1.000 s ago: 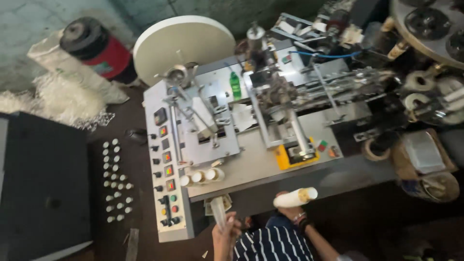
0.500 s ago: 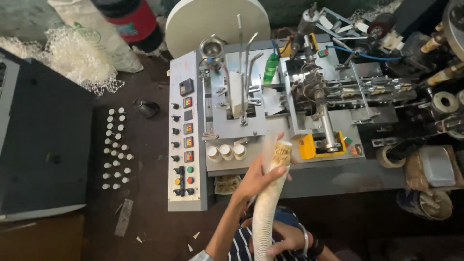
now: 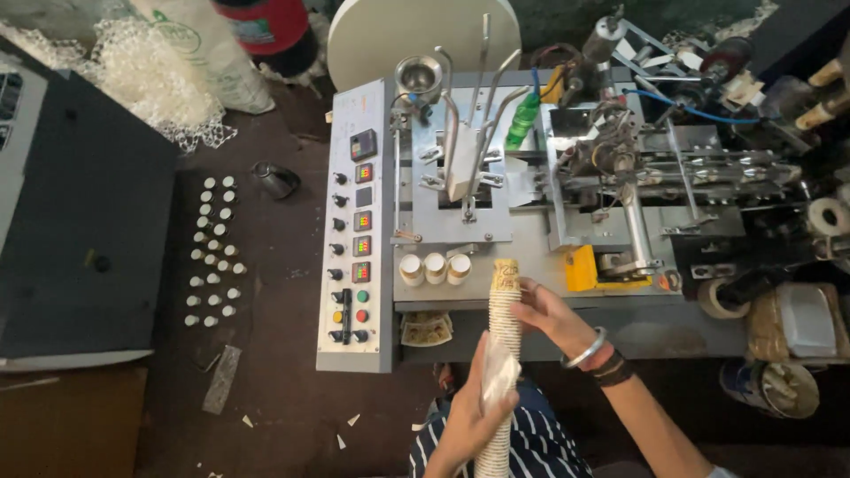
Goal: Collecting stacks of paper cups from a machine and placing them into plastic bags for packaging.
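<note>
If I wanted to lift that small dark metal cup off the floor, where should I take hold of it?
The dark metal cup lies on the floor left of the machine's control panel, apparently tipped on its side. Probably best to come from above and pinch across its round body; a thin handle seems to stick out on its left, but it's too small to judge.

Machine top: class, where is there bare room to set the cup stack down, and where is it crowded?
Bare grey strip along the front edge, between three white cups and the yellow block. Floor between control panel and small white bottles. Crowded: mechanism.
</note>
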